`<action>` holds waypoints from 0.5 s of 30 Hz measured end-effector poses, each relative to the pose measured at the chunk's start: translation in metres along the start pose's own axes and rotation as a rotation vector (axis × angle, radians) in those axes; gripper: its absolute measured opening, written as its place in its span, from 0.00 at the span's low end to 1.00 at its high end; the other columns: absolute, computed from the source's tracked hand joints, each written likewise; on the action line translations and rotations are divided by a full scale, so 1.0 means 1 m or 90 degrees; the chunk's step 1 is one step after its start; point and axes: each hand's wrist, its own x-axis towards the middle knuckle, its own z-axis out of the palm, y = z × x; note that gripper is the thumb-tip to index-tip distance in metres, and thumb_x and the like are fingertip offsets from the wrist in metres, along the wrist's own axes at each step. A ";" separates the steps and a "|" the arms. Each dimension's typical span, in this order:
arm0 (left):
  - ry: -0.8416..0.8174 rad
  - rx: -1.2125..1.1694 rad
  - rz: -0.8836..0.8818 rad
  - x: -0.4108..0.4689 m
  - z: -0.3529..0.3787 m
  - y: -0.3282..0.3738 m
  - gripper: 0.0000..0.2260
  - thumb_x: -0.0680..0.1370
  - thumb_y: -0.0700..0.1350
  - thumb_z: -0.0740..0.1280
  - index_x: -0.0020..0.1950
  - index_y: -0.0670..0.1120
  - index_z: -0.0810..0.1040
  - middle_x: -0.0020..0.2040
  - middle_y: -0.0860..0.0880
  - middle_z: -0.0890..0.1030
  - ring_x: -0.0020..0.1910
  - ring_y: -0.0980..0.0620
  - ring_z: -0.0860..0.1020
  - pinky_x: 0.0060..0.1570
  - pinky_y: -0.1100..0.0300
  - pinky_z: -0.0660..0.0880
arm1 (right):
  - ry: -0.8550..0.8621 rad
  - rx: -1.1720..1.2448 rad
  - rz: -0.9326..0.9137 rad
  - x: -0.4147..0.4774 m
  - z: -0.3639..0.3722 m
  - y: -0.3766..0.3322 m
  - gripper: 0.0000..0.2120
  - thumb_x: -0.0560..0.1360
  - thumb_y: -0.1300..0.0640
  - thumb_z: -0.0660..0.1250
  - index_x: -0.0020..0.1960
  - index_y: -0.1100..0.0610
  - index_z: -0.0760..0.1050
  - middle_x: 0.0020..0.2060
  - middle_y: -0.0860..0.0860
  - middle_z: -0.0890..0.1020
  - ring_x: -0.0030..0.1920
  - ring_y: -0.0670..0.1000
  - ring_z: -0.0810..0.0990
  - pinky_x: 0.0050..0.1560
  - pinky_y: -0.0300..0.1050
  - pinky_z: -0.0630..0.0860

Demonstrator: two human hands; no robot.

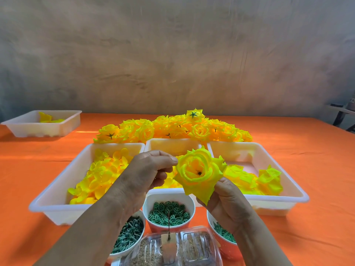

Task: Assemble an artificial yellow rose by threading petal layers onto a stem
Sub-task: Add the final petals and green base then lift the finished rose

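Rose [198,172], yellow, partly layered, held between both hands above the white trays. Right hand [228,204] fingers closed under its outer petals; left hand [146,175] fingers pinch the petal edge at their tips. Cup of green ring parts [169,211] sits below, on the orange bench [317,227].

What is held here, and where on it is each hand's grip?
A partly assembled yellow rose: the right hand grips it from underneath, and the left hand pinches its outer petal edge.
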 end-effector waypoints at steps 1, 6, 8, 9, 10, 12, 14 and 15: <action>-0.008 0.030 0.006 0.000 0.000 0.000 0.04 0.74 0.41 0.72 0.39 0.46 0.81 0.30 0.51 0.77 0.27 0.56 0.70 0.28 0.66 0.69 | 0.002 -0.008 0.001 0.001 -0.001 0.001 0.11 0.71 0.69 0.68 0.49 0.58 0.85 0.43 0.57 0.86 0.39 0.49 0.85 0.36 0.41 0.80; -0.027 0.100 0.008 -0.002 0.001 -0.002 0.05 0.73 0.42 0.74 0.42 0.43 0.80 0.30 0.50 0.80 0.26 0.57 0.74 0.26 0.67 0.71 | 0.023 -0.029 0.002 0.006 -0.003 0.006 0.18 0.72 0.63 0.64 0.61 0.64 0.77 0.56 0.63 0.82 0.51 0.56 0.82 0.54 0.50 0.80; -0.023 0.094 -0.007 -0.001 0.000 -0.002 0.03 0.73 0.40 0.73 0.42 0.42 0.80 0.30 0.50 0.80 0.25 0.58 0.73 0.25 0.68 0.71 | 0.027 -0.032 0.010 0.006 -0.003 0.007 0.18 0.72 0.63 0.66 0.61 0.65 0.77 0.56 0.63 0.82 0.49 0.56 0.82 0.51 0.48 0.80; -0.019 0.084 -0.012 -0.001 0.000 -0.003 0.03 0.73 0.39 0.73 0.42 0.42 0.80 0.29 0.50 0.80 0.24 0.58 0.72 0.25 0.68 0.70 | 0.031 -0.032 0.013 0.006 -0.003 0.008 0.18 0.71 0.62 0.66 0.61 0.64 0.78 0.55 0.63 0.82 0.48 0.56 0.81 0.49 0.47 0.80; -0.012 0.069 -0.016 0.000 -0.001 -0.004 0.04 0.73 0.39 0.73 0.42 0.43 0.79 0.29 0.51 0.79 0.23 0.58 0.71 0.24 0.68 0.69 | 0.033 -0.031 0.014 0.006 -0.003 0.008 0.18 0.71 0.62 0.67 0.60 0.63 0.78 0.54 0.62 0.82 0.48 0.55 0.81 0.47 0.46 0.80; 0.012 0.026 -0.026 0.002 -0.001 -0.007 0.05 0.74 0.40 0.73 0.41 0.45 0.78 0.28 0.53 0.76 0.23 0.58 0.69 0.24 0.68 0.68 | 0.037 -0.023 0.007 0.007 -0.003 0.009 0.17 0.71 0.61 0.67 0.59 0.62 0.79 0.53 0.61 0.83 0.47 0.54 0.82 0.46 0.45 0.81; 0.038 -0.020 -0.040 0.004 -0.001 -0.009 0.06 0.73 0.42 0.73 0.41 0.46 0.77 0.31 0.52 0.75 0.27 0.57 0.70 0.29 0.66 0.70 | 0.051 -0.016 -0.001 0.008 -0.004 0.009 0.15 0.70 0.61 0.67 0.56 0.60 0.81 0.49 0.59 0.84 0.44 0.52 0.83 0.43 0.43 0.81; 0.039 -0.039 -0.052 0.004 -0.003 -0.010 0.08 0.71 0.44 0.75 0.43 0.47 0.77 0.35 0.51 0.76 0.32 0.55 0.73 0.33 0.64 0.72 | 0.057 -0.017 -0.003 0.009 -0.003 0.010 0.13 0.70 0.61 0.68 0.54 0.59 0.82 0.48 0.59 0.84 0.42 0.52 0.83 0.42 0.43 0.80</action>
